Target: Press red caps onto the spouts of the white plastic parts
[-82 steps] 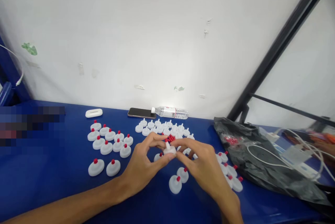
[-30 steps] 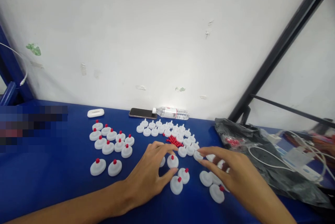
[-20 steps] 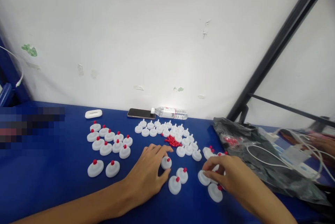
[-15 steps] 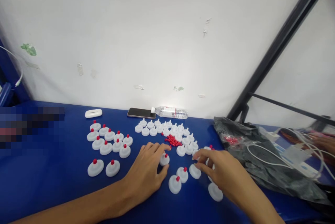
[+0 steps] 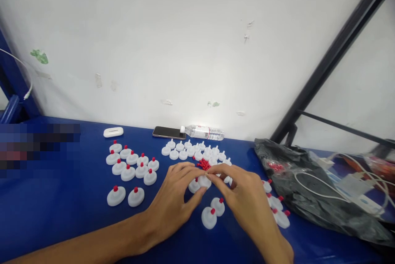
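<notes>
My left hand (image 5: pixel 179 188) curls its fingers and thumb around a white nozzle lid (image 5: pixel 204 182). Just behind that, partly under the same hand, is a red-capped lid (image 5: pixel 193 186). The fingertips of my right hand (image 5: pixel 245 192) pinch together at the top of the white lid, meeting the left fingertips; what they pinch is hidden. Beyond the hands lies a small heap of red caps (image 5: pixel 203 164), ringed by several white lids with bare nozzles (image 5: pixel 174 155). Two red-capped lids (image 5: pixel 209 217) stand below, between my hands.
Several red-capped lids (image 5: pixel 128 172) stand on the blue table (image 5: pixel 77 223) at left, others (image 5: pixel 281 218) right of my right hand. A phone (image 5: pixel 169 133), clear bottle (image 5: pixel 203 132) and white case (image 5: pixel 113 132) lie along the wall. A dark plastic bag (image 5: pixel 311 198) with cables covers the right.
My right hand has moved left and up to meet my left hand. A white lid now shows between them, and the lid that was under my right fingertips is gone from its spot.
</notes>
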Demonstrator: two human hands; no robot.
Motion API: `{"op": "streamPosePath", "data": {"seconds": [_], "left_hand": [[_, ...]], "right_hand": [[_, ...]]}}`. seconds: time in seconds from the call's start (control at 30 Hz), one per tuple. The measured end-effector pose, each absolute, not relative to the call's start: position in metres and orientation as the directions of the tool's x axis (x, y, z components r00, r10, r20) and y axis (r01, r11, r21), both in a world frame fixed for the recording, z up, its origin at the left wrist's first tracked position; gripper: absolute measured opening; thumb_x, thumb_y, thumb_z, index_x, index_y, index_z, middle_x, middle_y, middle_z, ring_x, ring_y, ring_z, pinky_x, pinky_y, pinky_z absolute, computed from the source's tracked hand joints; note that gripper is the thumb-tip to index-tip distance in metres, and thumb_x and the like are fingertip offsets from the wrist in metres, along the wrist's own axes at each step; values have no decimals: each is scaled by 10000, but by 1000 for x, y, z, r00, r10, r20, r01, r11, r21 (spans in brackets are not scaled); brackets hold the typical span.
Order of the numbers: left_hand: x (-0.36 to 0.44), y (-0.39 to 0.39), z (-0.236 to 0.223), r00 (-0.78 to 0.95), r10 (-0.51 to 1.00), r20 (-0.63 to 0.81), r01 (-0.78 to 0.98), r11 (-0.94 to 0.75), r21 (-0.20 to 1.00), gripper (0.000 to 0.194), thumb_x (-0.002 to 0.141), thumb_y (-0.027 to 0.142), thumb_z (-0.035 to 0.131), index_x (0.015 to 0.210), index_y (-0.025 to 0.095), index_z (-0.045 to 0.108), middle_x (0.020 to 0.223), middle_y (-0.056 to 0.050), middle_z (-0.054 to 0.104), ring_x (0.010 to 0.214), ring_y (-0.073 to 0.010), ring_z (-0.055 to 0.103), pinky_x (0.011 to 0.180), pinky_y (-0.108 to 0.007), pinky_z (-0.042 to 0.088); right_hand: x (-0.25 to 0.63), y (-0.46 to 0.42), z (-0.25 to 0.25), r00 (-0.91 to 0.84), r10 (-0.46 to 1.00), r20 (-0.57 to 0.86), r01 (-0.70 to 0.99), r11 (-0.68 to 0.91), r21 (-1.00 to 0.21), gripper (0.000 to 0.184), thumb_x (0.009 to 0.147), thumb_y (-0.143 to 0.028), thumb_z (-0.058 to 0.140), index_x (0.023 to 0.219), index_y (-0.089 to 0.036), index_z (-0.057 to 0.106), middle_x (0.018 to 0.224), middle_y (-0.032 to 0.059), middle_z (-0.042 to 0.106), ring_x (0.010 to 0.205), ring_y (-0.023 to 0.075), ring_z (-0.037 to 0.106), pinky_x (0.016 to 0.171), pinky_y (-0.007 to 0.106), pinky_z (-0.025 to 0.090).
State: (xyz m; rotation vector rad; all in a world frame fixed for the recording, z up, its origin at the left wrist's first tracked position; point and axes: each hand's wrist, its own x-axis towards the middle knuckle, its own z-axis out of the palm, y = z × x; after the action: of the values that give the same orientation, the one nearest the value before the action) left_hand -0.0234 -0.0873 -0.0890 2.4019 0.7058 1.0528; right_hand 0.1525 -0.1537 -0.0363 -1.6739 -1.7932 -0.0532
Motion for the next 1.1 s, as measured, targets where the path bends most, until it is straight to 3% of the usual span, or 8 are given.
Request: {"op": "streamPosePath", "data": {"seconds": [0.1,0.17,0.27,0.4,0.57,0.73,0.9,1.1], "left_hand": [[-23,-83,-92,559,649,516,282,-734,618,216,979,273,617,1190,308,648,1180,7,691,1152,-239,574,1018,-436,439],[-22,-81,-93,534,680,503,282,-704,652,282,974,279,615,1254,303,635,1205,-7,673,1155,-240,575,1021,-433,453],[-22,-79,-95,495,718,489,275,-663,696,371,992,295,566,1362,298,590,1228,-31,643,1159,-235,582,1023,-422,477],[-20,-77,-94,433,769,470,284,-611,739,283,979,329,568,1234,254,664,1193,-47,673,1148,-252,613,1010,-432,498],[-19,-77,-90,387,840,380,325,-510,796,329,963,376,575,1246,227,655,1271,-63,690,1195,-276,626,1047,-471,490],[-20,-79,-92,402,832,382,322,-519,792,345,959,381,568,1261,235,649,1287,-52,692,1213,-277,628,1049,-473,492],[-19,-77,-95,413,824,389,302,-526,795,336,965,373,567,1265,239,641,1283,-48,691,1216,-264,624,1066,-468,478],[-19,-78,-94,422,816,396,299,-537,789,324,967,358,560,1252,235,651,1256,-52,702,1196,-261,633,1065,-463,478]], "right_hand": [[155,-150,-38,87,893,443,840,173,-514,129,993,-319,614,967,-318,741,943,-53,799,794,183,734,687,276,478],[159,-145,-43,108,896,430,855,137,-500,197,1036,-318,531,1059,-305,727,1021,-27,796,860,197,734,740,289,486],[164,-138,-51,83,914,397,945,54,-322,287,1058,-240,447,1150,-251,719,1048,55,775,948,254,704,799,340,485],[166,-135,-59,-52,964,262,986,92,-141,361,1026,-106,421,1129,-219,747,1005,108,706,972,265,645,868,380,483],[167,-139,-63,-80,964,252,973,131,-192,380,1034,-111,399,1098,-245,749,999,92,617,923,230,607,825,355,493],[168,-140,-64,-81,977,195,960,129,-249,405,1036,-100,394,1228,-267,709,1025,81,577,899,216,611,779,344,496],[167,-136,-62,-58,982,181,958,106,-266,248,976,-122,594,1130,-239,750,1049,71,626,980,235,632,861,358,496],[166,-136,-61,-24,983,181,971,66,-230,176,960,-134,636,1065,-214,753,1030,74,695,1040,276,634,916,398,487]]}}
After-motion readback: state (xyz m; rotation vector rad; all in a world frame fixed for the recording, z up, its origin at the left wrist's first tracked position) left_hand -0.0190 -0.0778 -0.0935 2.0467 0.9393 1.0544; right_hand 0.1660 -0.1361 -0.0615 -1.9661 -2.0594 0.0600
